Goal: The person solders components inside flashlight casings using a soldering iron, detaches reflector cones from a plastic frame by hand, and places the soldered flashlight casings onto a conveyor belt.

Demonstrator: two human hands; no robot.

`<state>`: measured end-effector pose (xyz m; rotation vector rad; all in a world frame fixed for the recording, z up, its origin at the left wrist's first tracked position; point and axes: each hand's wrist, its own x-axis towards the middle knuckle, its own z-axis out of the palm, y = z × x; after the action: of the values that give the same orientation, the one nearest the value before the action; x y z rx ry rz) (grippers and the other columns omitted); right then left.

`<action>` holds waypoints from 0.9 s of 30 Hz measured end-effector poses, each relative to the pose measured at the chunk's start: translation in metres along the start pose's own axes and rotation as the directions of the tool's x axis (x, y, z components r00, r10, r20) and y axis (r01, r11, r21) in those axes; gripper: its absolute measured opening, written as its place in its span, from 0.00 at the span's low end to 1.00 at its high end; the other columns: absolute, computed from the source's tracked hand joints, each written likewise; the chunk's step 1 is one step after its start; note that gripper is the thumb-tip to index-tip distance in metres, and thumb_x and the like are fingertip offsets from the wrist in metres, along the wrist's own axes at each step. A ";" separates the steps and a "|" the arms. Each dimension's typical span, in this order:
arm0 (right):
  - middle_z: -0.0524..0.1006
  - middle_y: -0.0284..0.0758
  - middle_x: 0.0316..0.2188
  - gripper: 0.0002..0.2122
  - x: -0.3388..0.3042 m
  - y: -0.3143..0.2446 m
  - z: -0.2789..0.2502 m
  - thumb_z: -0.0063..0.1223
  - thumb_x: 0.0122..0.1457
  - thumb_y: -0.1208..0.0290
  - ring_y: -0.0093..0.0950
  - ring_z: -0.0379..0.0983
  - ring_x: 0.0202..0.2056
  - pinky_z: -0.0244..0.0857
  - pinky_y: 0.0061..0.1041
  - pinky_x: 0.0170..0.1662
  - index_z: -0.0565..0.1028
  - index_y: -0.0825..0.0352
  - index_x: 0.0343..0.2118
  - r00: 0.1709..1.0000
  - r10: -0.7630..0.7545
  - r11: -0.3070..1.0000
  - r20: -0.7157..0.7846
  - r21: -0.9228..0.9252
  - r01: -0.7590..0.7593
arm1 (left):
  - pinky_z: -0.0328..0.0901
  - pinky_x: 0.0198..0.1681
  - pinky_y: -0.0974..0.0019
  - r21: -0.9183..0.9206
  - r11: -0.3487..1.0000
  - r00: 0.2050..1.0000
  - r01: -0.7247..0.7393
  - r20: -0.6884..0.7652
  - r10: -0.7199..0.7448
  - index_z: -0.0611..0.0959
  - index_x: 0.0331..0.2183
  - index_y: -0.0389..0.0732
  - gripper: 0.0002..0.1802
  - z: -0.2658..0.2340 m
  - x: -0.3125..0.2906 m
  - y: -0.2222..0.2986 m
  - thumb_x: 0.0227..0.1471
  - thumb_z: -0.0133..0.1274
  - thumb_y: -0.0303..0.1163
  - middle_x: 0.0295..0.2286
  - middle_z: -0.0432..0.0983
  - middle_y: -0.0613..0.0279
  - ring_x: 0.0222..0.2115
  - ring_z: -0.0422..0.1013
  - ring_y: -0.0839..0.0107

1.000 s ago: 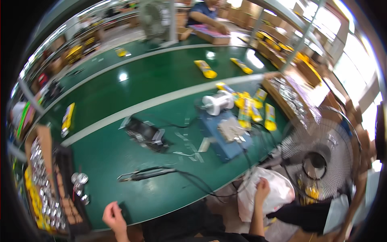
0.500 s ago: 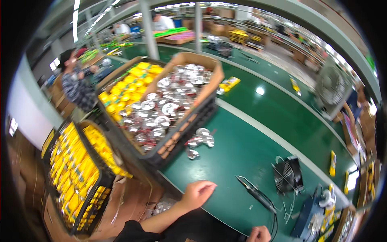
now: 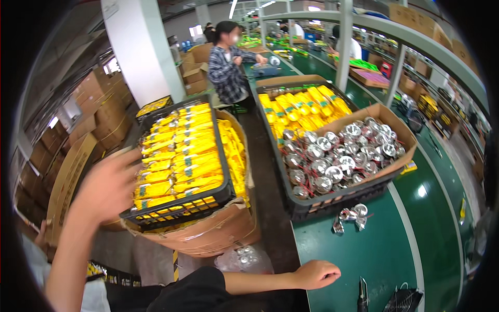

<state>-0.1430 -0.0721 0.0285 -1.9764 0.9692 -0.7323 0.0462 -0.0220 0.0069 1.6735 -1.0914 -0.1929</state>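
My left hand rests over the near edge of the green worktable, its fingers curled in and nothing visible in them. Its forearm comes out of a black sleeve. My right hand is out of the picture. Beyond my left hand lies a small cluster of silver reflector-like parts with red wires. Nearer the lower edge are a black-handled tool with a thin metal tip and a black fan. At the left, another person's blurred hand reaches beside a black crate of yellow pieces.
A second black crate holds yellow pieces and a carton of silver parts. The left crate sits on a large brown carton. A clear bag of silver parts is below. A person in a plaid shirt works farther back.
My view has swung left, so the crates and table appear farther right. My right hand has left the picture. Another person's arm has come in at the left.
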 end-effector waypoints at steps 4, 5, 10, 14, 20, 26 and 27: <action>0.70 0.39 0.16 0.10 -0.001 -0.001 -0.003 0.44 0.53 0.73 0.27 0.63 0.18 0.59 0.25 0.23 0.71 0.74 0.21 0.999 0.050 0.998 0.004 0.030 -0.051 | 0.60 0.21 0.74 -0.151 0.981 0.988 0.123 0.109 -0.107 0.76 0.29 0.37 0.06 -0.007 -0.006 0.001 0.45 0.49 0.27 0.20 0.70 0.64 0.18 0.65 0.76; 0.70 0.39 0.15 0.10 -0.001 -0.002 -0.004 0.44 0.53 0.73 0.27 0.63 0.18 0.59 0.25 0.23 0.71 0.74 0.21 0.998 0.058 0.997 0.004 0.048 -0.058 | 0.60 0.21 0.74 -0.191 0.970 0.986 0.148 0.107 -0.129 0.76 0.29 0.37 0.06 -0.007 -0.008 0.001 0.45 0.49 0.27 0.21 0.70 0.64 0.18 0.65 0.77; 0.70 0.39 0.15 0.09 0.001 -0.006 -0.005 0.45 0.53 0.73 0.28 0.63 0.18 0.59 0.26 0.23 0.71 0.73 0.21 0.998 0.055 0.997 -0.022 0.045 -0.054 | 0.60 0.22 0.75 -0.173 0.970 0.980 0.171 0.134 -0.149 0.77 0.30 0.37 0.07 -0.008 -0.009 0.000 0.47 0.48 0.29 0.22 0.71 0.64 0.19 0.65 0.79; 0.70 0.40 0.15 0.10 0.002 -0.006 -0.006 0.46 0.53 0.72 0.27 0.64 0.18 0.59 0.26 0.23 0.71 0.73 0.20 0.998 0.057 0.998 -0.019 0.038 -0.056 | 0.60 0.22 0.76 -0.172 0.968 0.979 0.182 0.118 -0.164 0.77 0.30 0.37 0.08 -0.008 -0.007 0.003 0.47 0.48 0.29 0.22 0.72 0.64 0.19 0.65 0.80; 0.71 0.40 0.16 0.09 0.001 0.004 -0.008 0.46 0.52 0.73 0.27 0.65 0.18 0.60 0.25 0.23 0.71 0.73 0.21 0.997 0.075 0.996 -0.030 0.047 -0.074 | 0.61 0.23 0.79 -0.274 0.917 0.957 0.290 0.095 -0.274 0.78 0.31 0.37 0.07 -0.028 -0.011 -0.004 0.48 0.48 0.29 0.23 0.74 0.66 0.22 0.68 0.82; 0.71 0.39 0.17 0.08 -0.003 0.000 -0.009 0.46 0.52 0.74 0.24 0.65 0.19 0.60 0.23 0.24 0.71 0.74 0.22 0.995 0.102 0.988 -0.001 0.117 -0.101 | 0.62 0.24 0.79 -0.269 0.894 0.933 0.358 0.075 -0.351 0.78 0.31 0.37 0.08 -0.039 -0.019 -0.006 0.48 0.48 0.29 0.23 0.74 0.66 0.22 0.69 0.81; 0.71 0.39 0.17 0.08 -0.004 -0.001 -0.009 0.46 0.52 0.74 0.24 0.65 0.19 0.60 0.23 0.24 0.71 0.74 0.22 0.995 0.099 0.988 0.001 0.121 -0.098 | 0.61 0.23 0.79 -0.287 0.902 0.946 0.322 0.049 -0.322 0.78 0.31 0.37 0.08 -0.039 -0.021 -0.006 0.48 0.48 0.29 0.23 0.74 0.66 0.22 0.69 0.82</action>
<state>-0.1510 -0.0719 0.0336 -1.8101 0.9948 -0.7235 0.0612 0.0204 0.0103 1.5728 -0.7362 -0.5427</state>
